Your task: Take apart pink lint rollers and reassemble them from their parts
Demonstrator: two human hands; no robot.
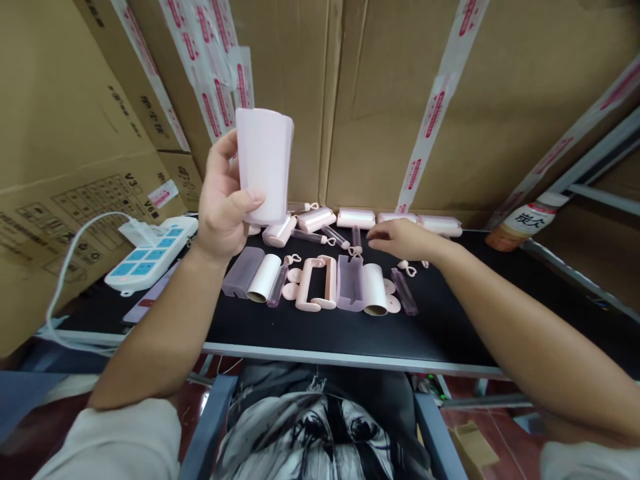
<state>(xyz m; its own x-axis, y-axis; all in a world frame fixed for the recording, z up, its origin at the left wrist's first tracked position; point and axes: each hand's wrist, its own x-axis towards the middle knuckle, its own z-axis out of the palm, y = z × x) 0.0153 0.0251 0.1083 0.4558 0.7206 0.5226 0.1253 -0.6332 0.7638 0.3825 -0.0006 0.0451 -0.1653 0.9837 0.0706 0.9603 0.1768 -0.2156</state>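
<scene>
My left hand (223,207) is raised above the black table (320,330), its fingers closed round an upright pale pink cylinder (263,165). My right hand (400,239) reaches low over the table to the far row of pink parts, fingers stretched forward and touching near a small clear tube (357,238); nothing shows in its grip. Below the hands lie a grey half-shell (243,271), a white roll (264,278), a pink frame handle (316,283), a second grey shell (350,283) and another white roll (375,289).
Tall cardboard boxes (350,93) with pink-and-white tape wall the back and left. A white power strip (153,255) with blue sockets sits at the table's left. A bottle (525,222) lies at the right by a metal shelf rail. Several pink cases (356,218) line the far edge.
</scene>
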